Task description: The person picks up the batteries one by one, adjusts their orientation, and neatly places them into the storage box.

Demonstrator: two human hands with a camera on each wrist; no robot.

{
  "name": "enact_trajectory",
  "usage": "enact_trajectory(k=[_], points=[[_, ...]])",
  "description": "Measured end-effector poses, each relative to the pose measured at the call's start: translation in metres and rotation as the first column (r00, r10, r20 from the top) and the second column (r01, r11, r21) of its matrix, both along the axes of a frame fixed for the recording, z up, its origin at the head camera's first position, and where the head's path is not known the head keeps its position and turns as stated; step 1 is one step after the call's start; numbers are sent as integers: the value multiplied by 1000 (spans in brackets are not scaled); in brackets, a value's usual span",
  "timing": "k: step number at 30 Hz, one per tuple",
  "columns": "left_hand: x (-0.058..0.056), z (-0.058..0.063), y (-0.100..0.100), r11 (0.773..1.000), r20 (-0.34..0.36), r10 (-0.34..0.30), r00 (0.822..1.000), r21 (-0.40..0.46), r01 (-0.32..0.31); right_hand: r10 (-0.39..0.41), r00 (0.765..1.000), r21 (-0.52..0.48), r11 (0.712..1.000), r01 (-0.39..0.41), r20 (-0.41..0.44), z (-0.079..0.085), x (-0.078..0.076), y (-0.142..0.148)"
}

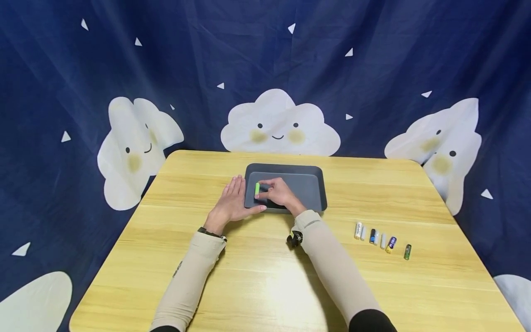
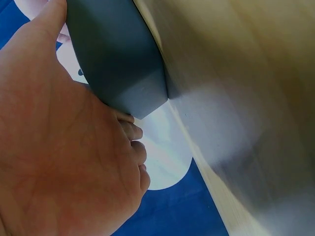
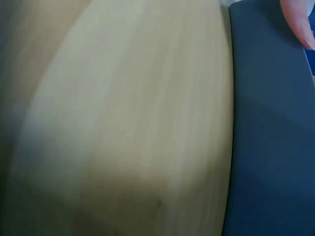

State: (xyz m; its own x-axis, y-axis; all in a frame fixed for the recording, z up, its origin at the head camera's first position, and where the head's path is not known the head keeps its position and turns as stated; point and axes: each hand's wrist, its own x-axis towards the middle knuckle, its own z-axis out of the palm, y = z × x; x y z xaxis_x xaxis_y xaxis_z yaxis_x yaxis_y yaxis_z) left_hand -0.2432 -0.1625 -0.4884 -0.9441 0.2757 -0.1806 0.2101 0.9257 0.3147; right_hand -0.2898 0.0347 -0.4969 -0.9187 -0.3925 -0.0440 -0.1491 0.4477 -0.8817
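Note:
A dark grey rectangular tray (image 1: 307, 186) lies on the far part of the table. Against its left end rests my left hand (image 1: 234, 203), fingers straight and thumb stretched along the near wall. The left wrist view shows that palm (image 2: 74, 142) beside the tray's outer wall (image 2: 118, 54). My right hand (image 1: 280, 192) reaches over the near rim and pinches a bright green battery (image 1: 257, 189) between thumb and fingers, within the tray's left part. Whether the battery touches the tray floor I cannot tell. In the right wrist view only the tray's side (image 3: 270, 118) and a fingertip (image 3: 300, 24) show.
To the right on the wooden table (image 1: 265, 286) several batteries lie in a loose row, among them a white one (image 1: 358, 230), a purple and yellow one (image 1: 391, 245) and a dark green one (image 1: 408, 251). A blue curtain (image 1: 265, 55) with clouds hangs behind the table.

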Motion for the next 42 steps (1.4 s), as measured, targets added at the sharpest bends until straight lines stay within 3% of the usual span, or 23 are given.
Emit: enact_trajectory(k=[12, 35, 42], points=[[9, 10, 5, 1000, -8, -3, 1000, 13, 3, 4, 1000, 91, 996, -2, -27, -3, -3, -10], [9, 11, 3, 1000, -22, -9, 1000, 18, 9, 36, 999, 173, 985, -29, -36, -1, -7, -30], [7, 7, 2, 1000, -23, -3, 1000, 19, 4, 11, 998, 184, 983, 2, -65, -1, -5, -34]])
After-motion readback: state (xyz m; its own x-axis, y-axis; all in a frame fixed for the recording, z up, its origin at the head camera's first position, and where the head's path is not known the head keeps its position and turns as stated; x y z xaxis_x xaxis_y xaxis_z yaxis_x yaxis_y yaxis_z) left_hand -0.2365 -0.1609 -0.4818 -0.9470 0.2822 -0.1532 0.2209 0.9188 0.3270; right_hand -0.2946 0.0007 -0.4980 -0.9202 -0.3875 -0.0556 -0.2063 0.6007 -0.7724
